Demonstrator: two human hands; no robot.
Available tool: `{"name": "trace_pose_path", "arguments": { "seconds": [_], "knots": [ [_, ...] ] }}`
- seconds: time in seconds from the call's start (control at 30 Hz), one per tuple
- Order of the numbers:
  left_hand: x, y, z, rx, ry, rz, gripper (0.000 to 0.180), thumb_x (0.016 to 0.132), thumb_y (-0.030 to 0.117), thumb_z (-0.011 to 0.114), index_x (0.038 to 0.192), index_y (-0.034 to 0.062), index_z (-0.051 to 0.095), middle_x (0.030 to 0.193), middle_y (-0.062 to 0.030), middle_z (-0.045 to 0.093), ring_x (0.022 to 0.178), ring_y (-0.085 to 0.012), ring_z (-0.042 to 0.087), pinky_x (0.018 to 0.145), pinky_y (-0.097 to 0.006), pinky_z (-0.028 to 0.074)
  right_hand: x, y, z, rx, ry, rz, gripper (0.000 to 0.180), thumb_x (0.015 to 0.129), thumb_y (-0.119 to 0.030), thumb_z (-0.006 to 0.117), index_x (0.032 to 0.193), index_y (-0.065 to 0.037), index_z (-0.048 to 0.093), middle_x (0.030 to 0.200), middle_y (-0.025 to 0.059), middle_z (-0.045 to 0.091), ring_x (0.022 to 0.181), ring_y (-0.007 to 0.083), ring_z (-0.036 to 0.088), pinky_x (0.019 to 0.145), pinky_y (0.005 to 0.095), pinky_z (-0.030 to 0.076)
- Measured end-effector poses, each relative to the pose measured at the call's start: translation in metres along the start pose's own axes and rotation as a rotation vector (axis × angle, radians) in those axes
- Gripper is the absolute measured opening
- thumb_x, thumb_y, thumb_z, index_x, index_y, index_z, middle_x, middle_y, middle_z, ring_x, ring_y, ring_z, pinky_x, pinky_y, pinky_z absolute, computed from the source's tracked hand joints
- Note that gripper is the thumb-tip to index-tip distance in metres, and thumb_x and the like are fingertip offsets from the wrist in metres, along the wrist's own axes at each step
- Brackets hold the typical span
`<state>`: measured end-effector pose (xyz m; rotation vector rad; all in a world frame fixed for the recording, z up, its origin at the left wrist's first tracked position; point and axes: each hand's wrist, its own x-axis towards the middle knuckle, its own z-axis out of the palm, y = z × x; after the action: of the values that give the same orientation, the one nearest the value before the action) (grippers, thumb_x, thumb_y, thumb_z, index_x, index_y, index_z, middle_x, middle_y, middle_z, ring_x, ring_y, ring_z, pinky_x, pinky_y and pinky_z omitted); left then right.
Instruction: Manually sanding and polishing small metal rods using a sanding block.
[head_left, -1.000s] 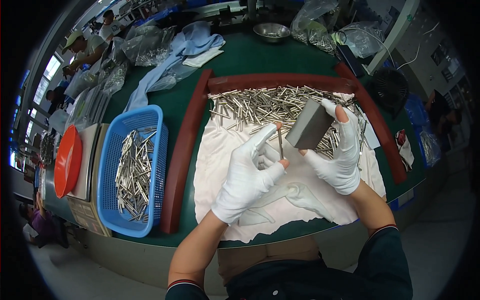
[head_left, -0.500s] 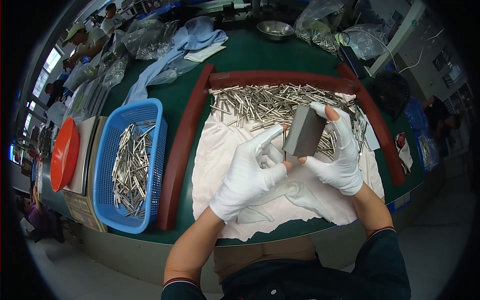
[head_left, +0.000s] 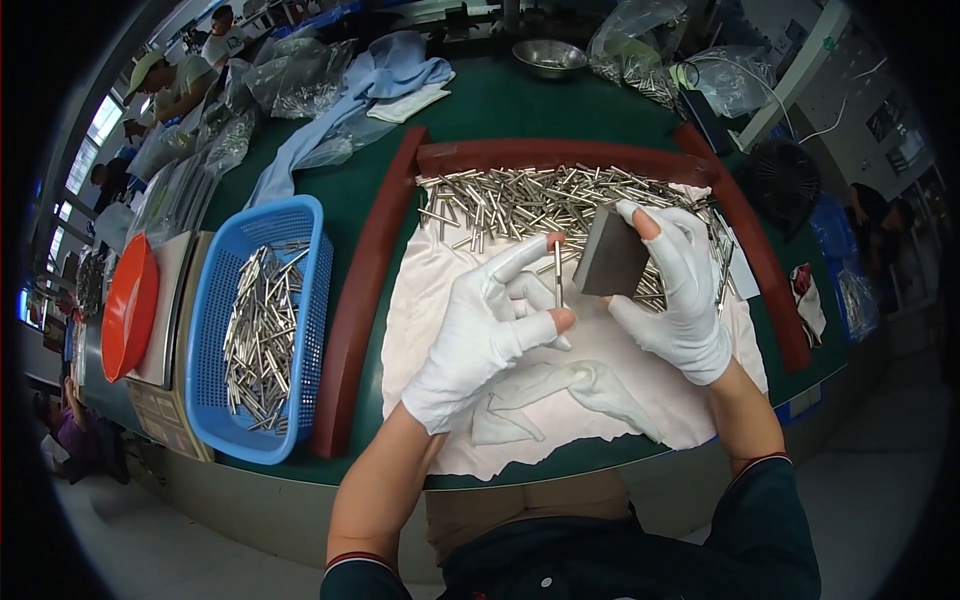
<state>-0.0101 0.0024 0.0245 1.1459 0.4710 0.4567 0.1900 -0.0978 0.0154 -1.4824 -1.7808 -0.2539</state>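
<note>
My left hand, in a white glove with bare fingertips, pinches a slim metal pin upright by its two ends, between thumb and index finger. A dark grey rectangular block is gripped along its edges by the thumb and fingers of my gloved right hand. The pin is just left of the block, with a small gap between them. Behind both hands, a heap of similar metal pins lies on a pale pink cloth. A crumpled white cloth rests under my hands.
Dark red padded bars frame the cloth on the left, back and right. To the left stands a blue plastic basket holding many pins, with an orange-red tray beyond it. A metal bowl is at the back.
My left hand has moved slightly left with the pin, away from the block, and the pin now shows fully. The block has turned a little and shifted slightly right in my right hand.
</note>
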Motion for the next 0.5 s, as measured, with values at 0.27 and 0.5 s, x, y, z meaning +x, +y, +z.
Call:
{"name": "trace_pose_path", "arguments": {
  "seconds": [0.27,0.5],
  "knots": [
    [-0.001,-0.001,0.005,0.188,0.044,0.066,0.067,0.079,-0.005,0.063,0.142,0.004,0.043,0.082,-0.0003,0.055,0.065,-0.0028,0.052,0.056,-0.017,0.042,0.002,-0.008,-0.003,0.132,0.102,0.067,0.095,0.056,-0.001,0.079,0.142,-0.005,0.038,0.132,0.0118,0.054,0.116,0.0304,0.05,0.098,0.0397,0.042],
    [0.002,-0.008,-0.001,0.205,0.034,0.047,0.067,0.078,-0.003,0.064,0.141,0.0014,0.042,0.076,0.0009,0.053,0.061,-0.003,0.05,0.053,-0.018,0.042,-0.002,-0.006,0.007,0.165,0.034,0.056,0.096,0.056,-0.003,0.08,0.142,-0.006,0.038,0.132,0.0115,0.053,0.118,0.0308,0.048,0.1,0.0397,0.041]
  ]
}}
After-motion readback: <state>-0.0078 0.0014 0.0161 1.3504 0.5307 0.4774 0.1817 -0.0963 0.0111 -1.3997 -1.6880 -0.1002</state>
